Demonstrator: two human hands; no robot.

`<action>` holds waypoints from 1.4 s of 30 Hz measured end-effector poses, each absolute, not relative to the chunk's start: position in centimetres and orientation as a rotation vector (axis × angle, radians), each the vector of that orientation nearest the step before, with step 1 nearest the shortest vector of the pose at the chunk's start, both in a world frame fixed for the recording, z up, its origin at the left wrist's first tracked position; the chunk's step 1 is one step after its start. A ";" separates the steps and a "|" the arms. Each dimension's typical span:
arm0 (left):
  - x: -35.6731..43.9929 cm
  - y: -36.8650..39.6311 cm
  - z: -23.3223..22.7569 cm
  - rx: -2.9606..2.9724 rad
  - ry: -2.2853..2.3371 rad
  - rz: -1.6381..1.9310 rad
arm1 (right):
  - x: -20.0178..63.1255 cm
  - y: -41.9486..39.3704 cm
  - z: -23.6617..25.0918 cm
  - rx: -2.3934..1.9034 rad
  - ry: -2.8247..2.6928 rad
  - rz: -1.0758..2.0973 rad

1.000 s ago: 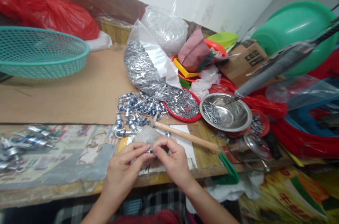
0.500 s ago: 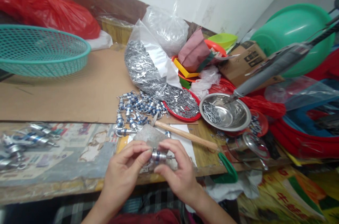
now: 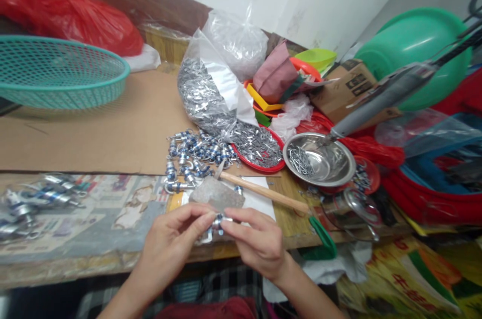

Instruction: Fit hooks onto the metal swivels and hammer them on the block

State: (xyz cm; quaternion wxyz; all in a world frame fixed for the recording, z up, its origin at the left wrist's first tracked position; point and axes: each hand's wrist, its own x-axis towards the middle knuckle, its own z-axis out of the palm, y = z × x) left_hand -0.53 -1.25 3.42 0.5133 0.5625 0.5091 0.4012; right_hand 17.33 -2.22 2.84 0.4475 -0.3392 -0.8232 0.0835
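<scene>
Both hands work at the near edge of the table [image 3: 293, 226], centred on one small metal fitting [image 3: 217, 222] with a blue band. The left hand [image 3: 175, 238] pinches the fitting's left end between thumb and forefinger; the right hand [image 3: 258, 238] grips its right end with the fingertips, though which fingers press from beneath cannot be told. Holding it from both ends presumably keeps so small a piece steady and leaves either end free to be turned. The fitting is raised just on the near side of a grey block [image 3: 216, 193], whose flat top would suit as a striking surface; the hammer [image 3: 267, 192] lies beside it, head at the block's far edge and handle slanting right, probably for easy reach. Beyond the block, similar fittings form a pile [image 3: 190, 153] on the cardboard [image 3: 94, 130], and a smaller group [image 3: 43, 201] lies at left. To the far right of the pile, a red tray [image 3: 263, 170] holds small metal pieces, and a steel bowl [image 3: 327, 161] holds pins [image 3: 300, 161]; such shallow, open containers likely keep loose parts sorted and within reach.
</scene>
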 end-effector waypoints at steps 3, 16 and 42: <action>-0.5 -1.3 3.2 1.182 1.207 0.916 | 16.9 -2.5 2.5 -0.889 -1.953 0.314; 0.1 -2.1 2.4 0.817 1.106 0.972 | 16.5 -2.5 2.2 -0.927 -1.801 0.513; 0.9 -1.2 0.7 0.675 1.064 1.067 | 25.8 13.2 2.4 -2.014 -1.759 0.263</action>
